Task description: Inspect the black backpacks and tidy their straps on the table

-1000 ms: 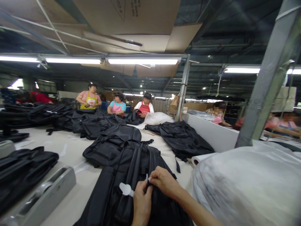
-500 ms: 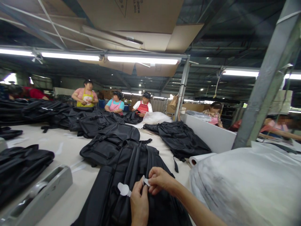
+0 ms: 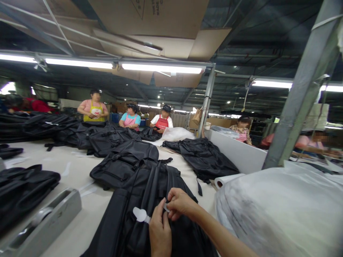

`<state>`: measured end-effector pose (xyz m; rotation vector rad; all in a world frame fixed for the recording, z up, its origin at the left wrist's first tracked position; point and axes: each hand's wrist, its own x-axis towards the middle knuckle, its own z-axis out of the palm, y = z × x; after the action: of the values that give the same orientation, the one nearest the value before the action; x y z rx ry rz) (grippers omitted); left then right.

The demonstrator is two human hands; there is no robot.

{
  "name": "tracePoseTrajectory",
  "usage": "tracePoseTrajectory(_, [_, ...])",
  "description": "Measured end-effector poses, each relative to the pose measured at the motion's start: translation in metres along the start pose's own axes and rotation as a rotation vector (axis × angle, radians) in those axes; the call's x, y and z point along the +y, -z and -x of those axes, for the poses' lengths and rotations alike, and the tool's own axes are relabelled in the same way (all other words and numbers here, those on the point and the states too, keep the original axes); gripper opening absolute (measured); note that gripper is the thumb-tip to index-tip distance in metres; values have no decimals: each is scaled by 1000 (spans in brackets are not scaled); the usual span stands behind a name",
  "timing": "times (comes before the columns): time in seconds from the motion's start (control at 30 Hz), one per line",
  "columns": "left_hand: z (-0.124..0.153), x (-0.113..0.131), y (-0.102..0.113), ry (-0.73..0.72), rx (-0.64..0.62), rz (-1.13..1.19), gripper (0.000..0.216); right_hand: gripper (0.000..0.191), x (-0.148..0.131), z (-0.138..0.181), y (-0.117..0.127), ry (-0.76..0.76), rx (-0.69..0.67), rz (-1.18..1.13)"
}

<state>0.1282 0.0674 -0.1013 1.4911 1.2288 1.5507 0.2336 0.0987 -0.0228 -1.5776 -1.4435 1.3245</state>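
Note:
A black backpack [image 3: 118, 210] lies in front of me on the pale table, its two shoulder straps uppermost. My left hand [image 3: 160, 228] is over the straps, thumb and forefinger closed at a small white paper piece [image 3: 166, 207]. From the other side my right hand [image 3: 180, 204] pinches the same piece, its fingertips touching or nearly touching those of the left. Most of the piece is hidden by the fingers. Just left of my left hand, a white rounded paper tab [image 3: 140, 215] is wrapped on or stuck to a strap.
Other black backpacks [image 3: 124, 162] lie beyond, with more at the right [image 3: 206, 157] and left [image 3: 24, 192]. A grey tape dispenser [image 3: 59, 214] stands at lower left. Large plastic bundle [image 3: 281, 210] and white roll [image 3: 227, 179] are at right. Several co-workers stand across the table.
My right hand has shifted slightly left and up toward the left hand. Less of the small white paper piece shows between the fingers. The view has moved a little.

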Motion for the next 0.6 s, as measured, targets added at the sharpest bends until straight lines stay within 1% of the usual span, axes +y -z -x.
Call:
tracePoseTrajectory(0.1, [2,3,2,16,49,2,36,30,-4,1,0,-3,-24,19])
tracePoseTrajectory(0.23, [4,5,3,-14,31,-15,26,29,-9,5,3,-10,-35,0])
tracePoseTrajectory(0.33, [5,7,3,-54,28,-27,28,27,-6,6,5,50,-38,-47])
tracePoseTrajectory(0.47, [6,5,1,-89,27,-46,28,29,3,6,6,138,-81,-87])
tracePoseTrajectory(0.53, [7,3,0,-121,13,-62,28,32,2,7,6,125,-79,-44])
tracePoseTrajectory(0.6, [7,-1,-1,-168,12,-80,29,39,-4,8,6,59,-103,-1])
